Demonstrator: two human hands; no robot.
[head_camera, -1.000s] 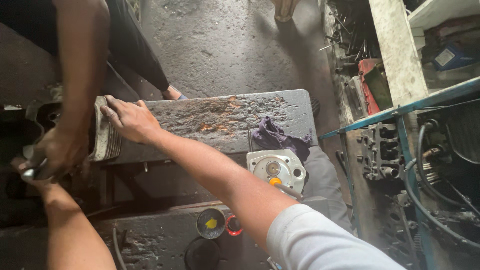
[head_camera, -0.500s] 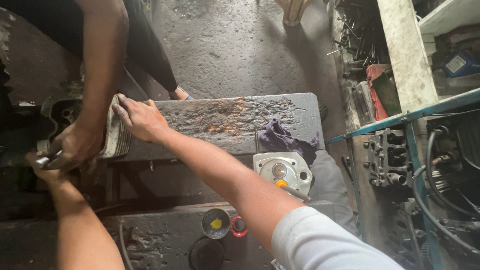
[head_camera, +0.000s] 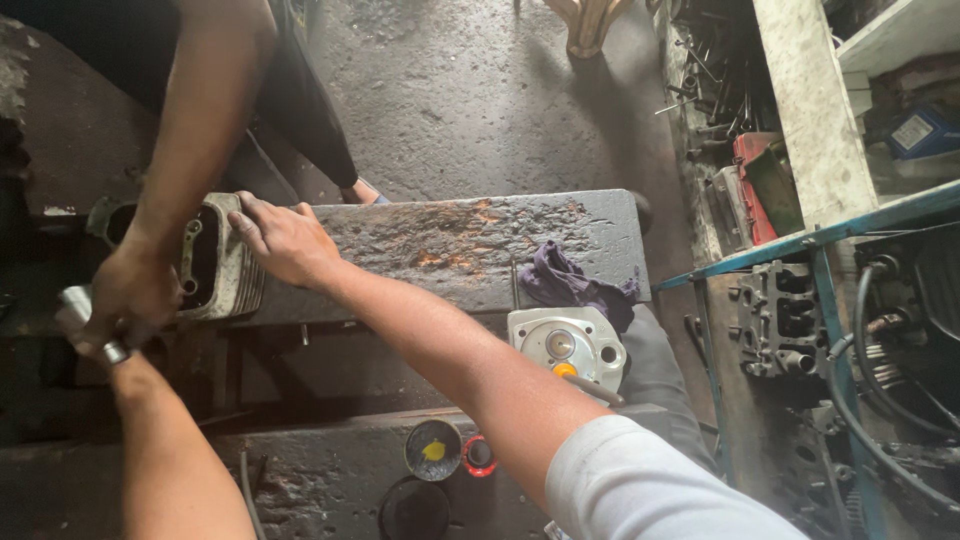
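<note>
The finned engine cylinder (head_camera: 215, 262) lies on its side at the left end of the rusty steel table (head_camera: 470, 250), bore facing left. The right hand (head_camera: 283, 240) rests flat on its top edge, fingers spread and closed on nothing — steadying it. The left hand (head_camera: 95, 330) sits low at the left; its grip is hidden, so I cannot tell what it holds beyond a metal piece (head_camera: 78, 300) beside it. Another person's hand (head_camera: 135, 285) reaches down over the cylinder's open face. A cylinder head (head_camera: 568, 345) and purple rag (head_camera: 570, 285) lie apart — work appears mid-way, nothing reassembled.
</note>
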